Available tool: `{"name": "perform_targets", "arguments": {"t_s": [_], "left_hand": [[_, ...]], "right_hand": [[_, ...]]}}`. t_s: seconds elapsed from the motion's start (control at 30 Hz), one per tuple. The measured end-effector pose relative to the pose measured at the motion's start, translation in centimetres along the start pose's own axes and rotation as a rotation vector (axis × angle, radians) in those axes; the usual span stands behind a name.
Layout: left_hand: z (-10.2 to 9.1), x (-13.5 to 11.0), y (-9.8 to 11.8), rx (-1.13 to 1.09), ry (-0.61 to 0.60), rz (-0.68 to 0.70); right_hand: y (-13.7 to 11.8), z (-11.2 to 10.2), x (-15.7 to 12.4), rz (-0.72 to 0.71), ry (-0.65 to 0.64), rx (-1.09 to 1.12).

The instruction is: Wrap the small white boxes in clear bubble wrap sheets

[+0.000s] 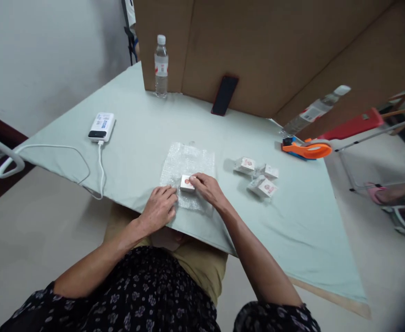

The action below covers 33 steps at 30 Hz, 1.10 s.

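A small white box with a reddish print sits on a sheet of bubble wrap near the table's front edge. My right hand has its thumb and fingers closed on the right side of this box. At the sheet's lower left edge, my left hand is curled with its fingers on the bubble wrap, close beside the box; its fingertips are partly hidden. To the right lie several similar small boxes, each wrapped in clear bubble wrap.
An orange tape dispenser stands at the table's right edge. Behind are a water bottle, a phone leaning on a cardboard panel, and another tilted-looking bottle. A white power bank with a cable lies left.
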<state>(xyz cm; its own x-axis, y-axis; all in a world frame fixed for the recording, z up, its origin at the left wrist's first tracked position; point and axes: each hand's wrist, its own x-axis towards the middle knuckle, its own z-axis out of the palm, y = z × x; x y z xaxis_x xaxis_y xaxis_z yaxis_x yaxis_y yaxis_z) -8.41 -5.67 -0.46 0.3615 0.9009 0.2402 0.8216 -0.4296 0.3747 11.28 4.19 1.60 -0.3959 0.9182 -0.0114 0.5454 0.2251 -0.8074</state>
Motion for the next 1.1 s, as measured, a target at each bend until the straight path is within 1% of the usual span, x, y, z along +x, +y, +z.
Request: {"name": "perform_targets", "arguments": {"t_s": [0.03, 0.1, 0.17, 0.2, 0.3, 0.37, 0.43, 0.5, 0.6, 0.67, 0.77, 0.83, 0.93, 1.0, 1.1], "left_hand": [[0.0, 0.0, -0.1, -0.001, 0.005, 0.003], [0.2, -0.1, -0.2, 0.000, 0.025, 0.011], [0.3, -0.1, -0.4, -0.003, 0.050, 0.022], [0.3, 0.0, -0.4, -0.008, 0.064, 0.025], [0.1, 0.0, -0.6, -0.039, 0.098, 0.018], [-0.2, 0.0, -0.6, -0.067, 0.113, 0.016], [-0.6, 0.0, -0.7, -0.085, 0.121, 0.035], [-0.9, -0.1, -0.7, -0.091, 0.120, 0.053], [-1.3, -0.2, -0.5, -0.111, 0.103, 0.051], [-1.5, -0.3, -0.3, -0.116, 0.069, 0.060], [-1.5, -0.3, -0.1, -0.061, 0.008, 0.072], [-1.3, -0.2, -0.2, -0.013, 0.005, 0.066], [-1.0, 0.5, -0.2, -0.007, 0.059, 0.072], [-0.9, 1.2, -0.2, -0.059, 0.122, 0.062], [-1.1, 2.9, -0.3, -0.187, 0.217, -0.022]], "right_hand": [[0.2, 0.0, 0.3, -0.018, 0.014, -0.095], [0.7, -0.3, 0.2, -0.059, 0.067, -0.194], [0.9, -0.6, -0.5, -0.095, 0.107, -0.224], [1.0, -0.7, -0.8, -0.116, 0.106, -0.240], [1.2, -0.4, -1.5, -0.169, 0.058, -0.280], [1.4, -0.1, -1.5, -0.160, 0.070, -0.270], [1.6, 0.2, -1.3, -0.136, 0.128, -0.260], [1.8, 0.4, -1.1, -0.135, 0.144, -0.263], [2.3, 0.7, -0.9, -0.143, 0.099, -0.271], [2.6, 1.0, -0.9, -0.142, 0.095, -0.265], [2.7, 1.2, -1.0, -0.136, 0.114, -0.256], [2.6, 1.2, -1.0, -0.131, 0.108, -0.256], [2.2, 1.0, -0.9, -0.128, 0.084, -0.259], [2.0, 0.7, -0.8, -0.130, 0.057, -0.245], [1.4, -0.5, -1.3, -0.100, -0.004, -0.124]]}}
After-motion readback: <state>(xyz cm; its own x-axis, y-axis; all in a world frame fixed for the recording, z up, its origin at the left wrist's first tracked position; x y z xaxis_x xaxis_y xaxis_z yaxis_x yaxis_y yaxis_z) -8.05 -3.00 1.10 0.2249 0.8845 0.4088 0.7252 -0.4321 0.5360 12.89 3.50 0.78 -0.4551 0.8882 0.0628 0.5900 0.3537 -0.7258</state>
